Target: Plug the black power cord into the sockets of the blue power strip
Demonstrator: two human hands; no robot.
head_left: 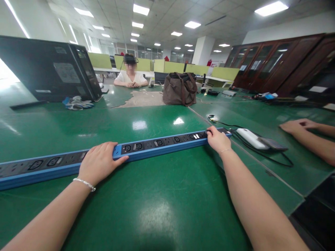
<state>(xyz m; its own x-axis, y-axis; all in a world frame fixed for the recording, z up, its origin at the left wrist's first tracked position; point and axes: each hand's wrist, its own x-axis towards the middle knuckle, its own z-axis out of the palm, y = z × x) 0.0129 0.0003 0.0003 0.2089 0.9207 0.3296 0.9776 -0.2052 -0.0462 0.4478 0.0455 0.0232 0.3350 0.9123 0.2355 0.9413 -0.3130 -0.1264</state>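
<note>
A long blue power strip with a black socket face lies across the green table, from the left edge to right of the middle. My left hand rests over the strip near a blue section, its thumb apart along the front side and its fingers over the top. Near the strip's right end, my right hand is closed, thumb and fingers together at a small black part on the socket face. What lies under its fingers is partly hidden.
The green table holds a black computer case, gloves, a brown bag, a white power bank and black cables. A person sits opposite; another person's hands rest at right.
</note>
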